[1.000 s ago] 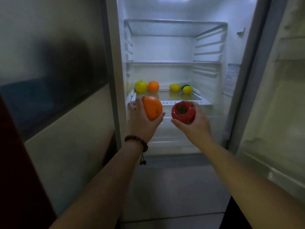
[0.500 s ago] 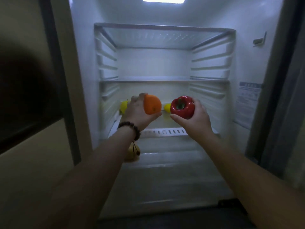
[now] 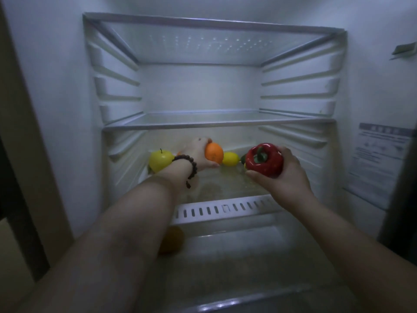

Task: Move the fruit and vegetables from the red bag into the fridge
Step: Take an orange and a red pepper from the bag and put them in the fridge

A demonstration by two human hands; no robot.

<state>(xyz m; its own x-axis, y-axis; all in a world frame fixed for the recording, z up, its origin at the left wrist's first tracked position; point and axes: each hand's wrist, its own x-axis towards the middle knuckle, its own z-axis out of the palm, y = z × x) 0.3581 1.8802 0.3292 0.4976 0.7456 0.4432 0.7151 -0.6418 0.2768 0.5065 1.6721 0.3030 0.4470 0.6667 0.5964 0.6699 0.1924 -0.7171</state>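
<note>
Both my arms reach into the open fridge, over its lowest glass shelf (image 3: pixel 225 188). My left hand (image 3: pixel 198 154), with a bead bracelet on the wrist, grips an orange (image 3: pixel 214 152) deep over the shelf, near the back. My right hand (image 3: pixel 286 175) holds a shiny red bell pepper (image 3: pixel 264 160) above the shelf's right part. A yellow-green apple (image 3: pixel 159 159) sits at the back left of the shelf. Just right of the held orange lies a lemon (image 3: pixel 231 159). The red bag is out of view.
Two bare glass shelves sit above, a middle shelf (image 3: pixel 216 123) and a top shelf (image 3: pixel 214 39). A slotted white shelf trim (image 3: pixel 225 210) fronts the lowest shelf, with a crisper drawer (image 3: pixel 248 256) below. A label (image 3: pixel 379 154) is stuck on the right wall.
I have come closer to the fridge. Both hands have pushed further in, the left with the orange reaching the back of the lowest shelf, the right with the pepper over its right side.
</note>
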